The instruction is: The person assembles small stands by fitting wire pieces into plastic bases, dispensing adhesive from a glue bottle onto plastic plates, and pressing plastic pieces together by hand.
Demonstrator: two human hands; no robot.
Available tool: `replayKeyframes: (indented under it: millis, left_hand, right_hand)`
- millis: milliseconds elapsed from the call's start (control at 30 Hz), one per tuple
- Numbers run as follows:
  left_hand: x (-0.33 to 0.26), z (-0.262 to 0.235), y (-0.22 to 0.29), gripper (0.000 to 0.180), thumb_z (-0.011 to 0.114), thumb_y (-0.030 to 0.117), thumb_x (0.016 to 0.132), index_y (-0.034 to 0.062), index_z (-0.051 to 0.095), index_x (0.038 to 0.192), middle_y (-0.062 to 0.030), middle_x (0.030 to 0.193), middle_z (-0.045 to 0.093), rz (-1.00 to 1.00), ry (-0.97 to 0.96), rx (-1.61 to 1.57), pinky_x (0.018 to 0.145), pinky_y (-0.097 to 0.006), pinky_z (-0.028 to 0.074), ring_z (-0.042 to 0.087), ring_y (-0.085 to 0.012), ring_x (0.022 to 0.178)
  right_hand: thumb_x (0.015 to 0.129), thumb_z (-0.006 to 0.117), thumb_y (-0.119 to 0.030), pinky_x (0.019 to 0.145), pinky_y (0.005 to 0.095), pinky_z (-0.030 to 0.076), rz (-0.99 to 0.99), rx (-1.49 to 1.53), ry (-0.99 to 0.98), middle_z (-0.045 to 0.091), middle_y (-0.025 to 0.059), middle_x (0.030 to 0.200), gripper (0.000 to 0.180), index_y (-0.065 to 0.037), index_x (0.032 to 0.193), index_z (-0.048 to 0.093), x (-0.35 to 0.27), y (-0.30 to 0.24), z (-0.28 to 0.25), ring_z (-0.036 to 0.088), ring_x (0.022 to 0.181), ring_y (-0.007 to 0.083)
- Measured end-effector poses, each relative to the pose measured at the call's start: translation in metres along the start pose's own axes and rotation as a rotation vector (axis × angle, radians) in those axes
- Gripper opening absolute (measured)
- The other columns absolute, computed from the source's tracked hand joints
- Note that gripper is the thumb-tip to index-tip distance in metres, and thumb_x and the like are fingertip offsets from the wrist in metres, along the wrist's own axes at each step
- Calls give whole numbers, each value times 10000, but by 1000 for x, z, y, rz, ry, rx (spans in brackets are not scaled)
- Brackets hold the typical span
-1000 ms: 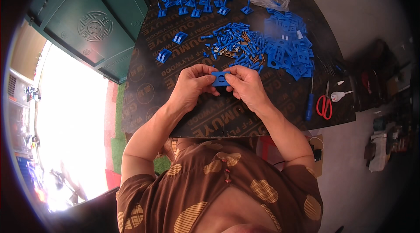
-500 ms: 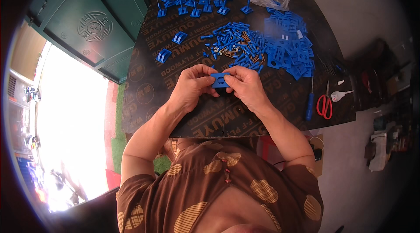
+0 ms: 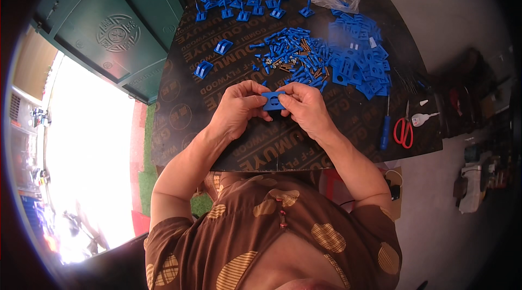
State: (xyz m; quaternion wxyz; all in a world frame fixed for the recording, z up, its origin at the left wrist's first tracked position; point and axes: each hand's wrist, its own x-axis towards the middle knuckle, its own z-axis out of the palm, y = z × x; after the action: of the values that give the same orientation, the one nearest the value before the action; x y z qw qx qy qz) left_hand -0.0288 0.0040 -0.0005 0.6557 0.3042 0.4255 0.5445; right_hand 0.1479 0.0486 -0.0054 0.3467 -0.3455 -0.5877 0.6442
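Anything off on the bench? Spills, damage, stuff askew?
Nothing stands out. Both hands, left and right, hold one blue plate over the dark board. Blue pins and plates lie in loose heaps, all on the board. Scissors and a screwdriver lie flat near its right edge.

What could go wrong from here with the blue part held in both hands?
1. The small blue part is pinched between the fingertips of the left hand and right hand above the dark board; a slip could drop it into the loose pile of blue pieces and screws just beyond.
2. The scissors and screwdriver lie near the board's right edge; a right elbow sweep might knock them off.
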Motion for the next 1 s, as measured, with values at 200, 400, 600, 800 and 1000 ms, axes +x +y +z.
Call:
replayKeyframes:
  millis: [200,400,600,800,1000]
  left_hand:
    - [0,0,0,75,558,-38,837,-25,557,911,-124,867,620,3,-8,0,581,-294,568,621,-189,635]
    - [2,-1,-1,73,558,-38,834,-29,555,906,-124,865,616,13,-20,0,581,-301,569,621,-196,636]
    - [1,0,0,76,561,-38,828,-35,552,904,-129,862,611,13,-22,0,585,-307,569,622,-204,649]
    - [1,-1,-1,78,560,-39,830,-34,553,908,-127,863,609,14,-32,-5,591,-306,571,621,-201,640]
    - [0,1,0,79,556,-25,842,-34,557,921,-124,878,612,-4,-24,-23,606,-301,573,620,-187,643]
  right_hand:
    - [889,557,-45,554,193,439,8,-3,9,628,39,775,129,43,966,611,-1,-3,0,553,626,67]
    - [903,573,-119,490,154,369,-11,-23,-12,620,2,780,157,-6,1003,617,0,2,-2,530,615,26]
    - [900,574,-115,490,156,369,-13,-19,-15,615,2,774,156,-6,1003,616,0,3,-2,528,616,27]
    - [900,570,-114,489,151,368,-15,-14,-22,616,4,776,157,-6,1006,614,0,2,-2,529,617,28]
    - [896,572,-118,484,149,363,-20,-16,-9,621,8,779,164,-2,1003,615,0,1,-3,530,611,27]
